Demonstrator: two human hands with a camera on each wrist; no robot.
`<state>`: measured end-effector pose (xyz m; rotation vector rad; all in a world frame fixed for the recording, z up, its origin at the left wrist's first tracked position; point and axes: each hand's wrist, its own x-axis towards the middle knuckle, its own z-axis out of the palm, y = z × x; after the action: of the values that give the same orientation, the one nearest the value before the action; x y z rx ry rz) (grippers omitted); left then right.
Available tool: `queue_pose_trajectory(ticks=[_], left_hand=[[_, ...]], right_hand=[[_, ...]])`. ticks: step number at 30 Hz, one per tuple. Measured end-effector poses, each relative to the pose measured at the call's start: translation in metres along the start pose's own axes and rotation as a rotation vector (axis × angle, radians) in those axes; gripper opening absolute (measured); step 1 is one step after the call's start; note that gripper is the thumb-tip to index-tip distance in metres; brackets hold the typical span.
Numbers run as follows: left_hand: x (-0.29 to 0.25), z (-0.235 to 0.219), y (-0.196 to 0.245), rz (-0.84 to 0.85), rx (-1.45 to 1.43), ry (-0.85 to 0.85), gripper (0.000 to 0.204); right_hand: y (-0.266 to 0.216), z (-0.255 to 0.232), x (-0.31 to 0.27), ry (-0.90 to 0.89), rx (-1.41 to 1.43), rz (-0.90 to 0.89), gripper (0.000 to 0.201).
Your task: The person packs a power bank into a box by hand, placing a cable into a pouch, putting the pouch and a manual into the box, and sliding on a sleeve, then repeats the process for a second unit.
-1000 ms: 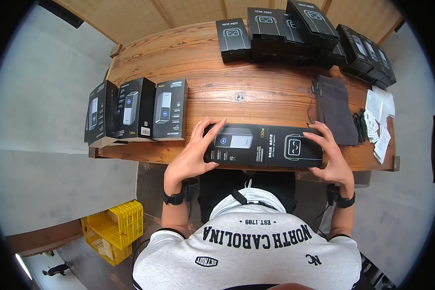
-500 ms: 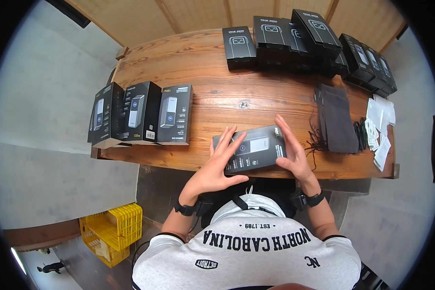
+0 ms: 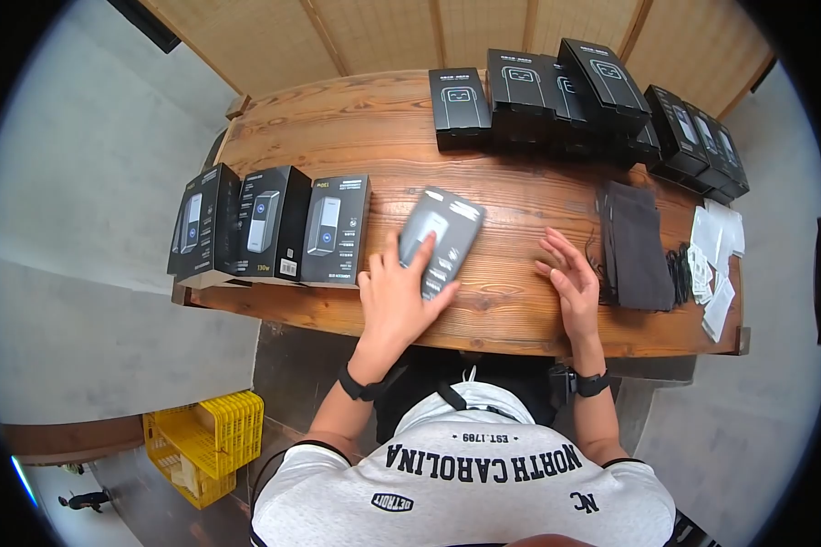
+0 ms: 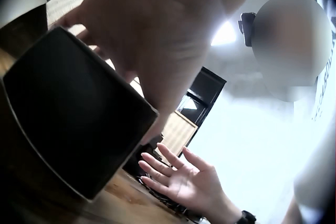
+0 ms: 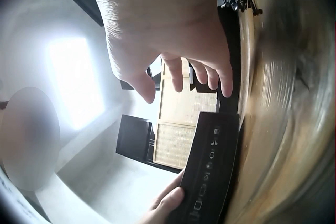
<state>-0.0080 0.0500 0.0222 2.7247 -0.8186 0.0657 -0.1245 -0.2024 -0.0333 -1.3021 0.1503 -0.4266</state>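
Note:
A black box (image 3: 449, 219) with a pale device printed on its face stands slantwise near the front middle of the table. My left hand (image 3: 397, 296) grips it from the near left, thumb along the right side and index finger over the printed face. In the left wrist view, a plain dark end of the box (image 4: 73, 113) shows below the palm. My right hand (image 3: 575, 283) is off the box, to its right, fingers relaxed and holding nothing. The right wrist view shows a side of the box (image 5: 210, 166) with a row of small icons.
Three similar printed boxes (image 3: 337, 228) stand at the left of the wooden table (image 3: 520, 201). Several black boxes (image 3: 520, 87) are grouped at the back right. Dark grey pouches (image 3: 634, 246), black cables (image 3: 680, 273) and white papers (image 3: 718, 310) lie right. Yellow crates (image 3: 237, 433) stand on the floor.
Both hands were on the black box near the table's front edge. It has since turned and moved farther onto the table with the left hand, while the right hand has let go.

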Motion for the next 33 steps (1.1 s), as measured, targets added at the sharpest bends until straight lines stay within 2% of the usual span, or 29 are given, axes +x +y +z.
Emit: queue_pose_trajectory(ticks=[1,4,5,6,8,9,12,14,18,22,26,28,29,31,33], left_hand=[[0.005,0.004,0.0,-0.067,0.0,0.044,0.075],[0.014,0.008,-0.004,-0.091,-0.119,0.122,0.076],[0.014,0.004,-0.005,-0.024,-0.12,0.106,0.08],[0.013,-0.001,-0.005,-0.024,-0.12,0.107,0.08],[0.009,-0.008,-0.006,0.236,-0.011,0.023,0.084],[0.006,-0.008,-0.005,0.224,-0.08,-0.08,0.082],[0.009,0.008,-0.007,0.287,0.026,-0.113,0.078],[0.014,0.013,-0.011,0.309,-0.01,-0.095,0.074],[0.034,0.023,-0.014,0.285,-0.012,-0.053,0.069],[0.069,0.032,-0.026,0.278,0.087,0.071,0.068],[0.113,0.038,-0.034,0.168,0.182,0.149,0.06],[0.138,0.044,-0.041,0.058,0.145,0.186,0.059],[0.151,0.048,-0.043,0.055,0.143,0.189,0.059],[0.175,0.052,-0.049,-0.052,0.04,0.196,0.05],[0.198,0.059,-0.057,-0.094,0.06,0.24,0.047]], right_hand=[[0.003,-0.002,0.0,0.043,0.003,-0.017,0.042],[0.009,-0.005,-0.002,0.105,0.022,0.03,0.038],[0.012,-0.008,-0.002,0.104,0.022,0.029,0.038],[0.016,-0.01,-0.002,0.112,0.021,0.028,0.037],[0.021,-0.013,-0.003,0.119,0.023,0.029,0.035],[0.022,-0.013,-0.002,0.124,0.014,0.023,0.034],[0.021,-0.01,-0.001,0.121,-0.01,0.016,0.031],[0.02,-0.008,0.0,0.116,-0.028,0.009,0.03],[0.019,-0.009,-0.002,0.109,-0.056,0.022,0.027],[0.022,-0.009,-0.002,0.119,-0.084,0.029,0.025],[0.022,-0.007,-0.001,0.106,-0.089,0.017,0.025],[0.024,-0.007,-0.001,0.095,-0.088,0.017,0.024],[0.024,-0.008,0.0,0.092,-0.091,0.016,0.024],[0.027,-0.01,-0.001,0.081,-0.12,0.024,0.024],[0.029,-0.009,0.0,0.07,-0.13,0.018,0.024]])
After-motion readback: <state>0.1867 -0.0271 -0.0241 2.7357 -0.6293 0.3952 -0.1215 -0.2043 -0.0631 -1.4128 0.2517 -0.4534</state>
